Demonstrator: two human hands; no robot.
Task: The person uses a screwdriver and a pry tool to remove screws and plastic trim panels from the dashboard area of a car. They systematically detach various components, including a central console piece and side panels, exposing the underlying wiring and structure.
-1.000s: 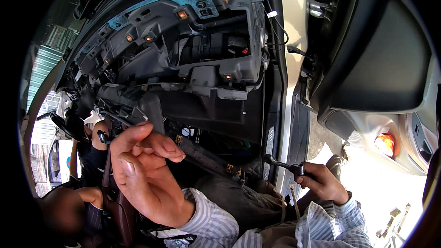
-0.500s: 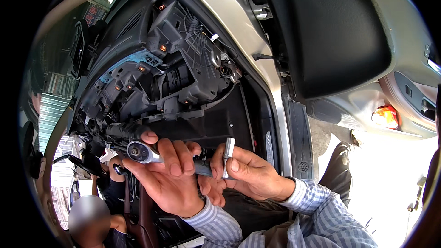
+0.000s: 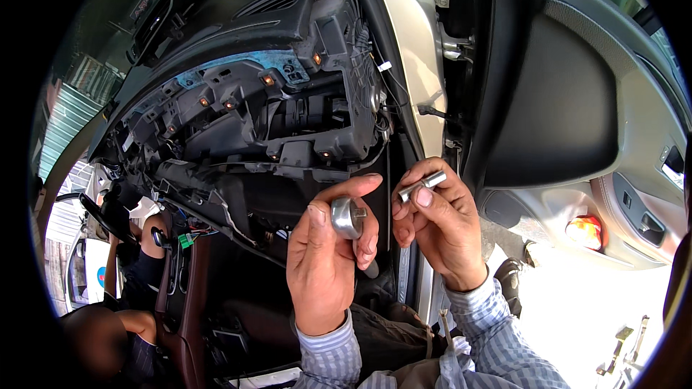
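My left hand is closed round a ratchet wrench, thumb against its round silver head. The small square drive of the head points right, toward the other hand. Part of the handle is hidden behind my fingers. In my right hand, a slim silver socket is pinched between thumb and fingers, tilted with its upper end to the right. The socket and the ratchet head are apart, with a short gap between them. Both hands are in front of the stripped dashboard.
Bare dashboard clips, brackets and wiring lie beyond my hands. To the right stands the open car door, with an orange-red package in its pocket. A green connector hangs at left. Another person is at lower left.
My hands have drawn apart, the right one moving right and up with the socket. My left hand has turned the ratchet so its drive faces right. The view has shifted too.
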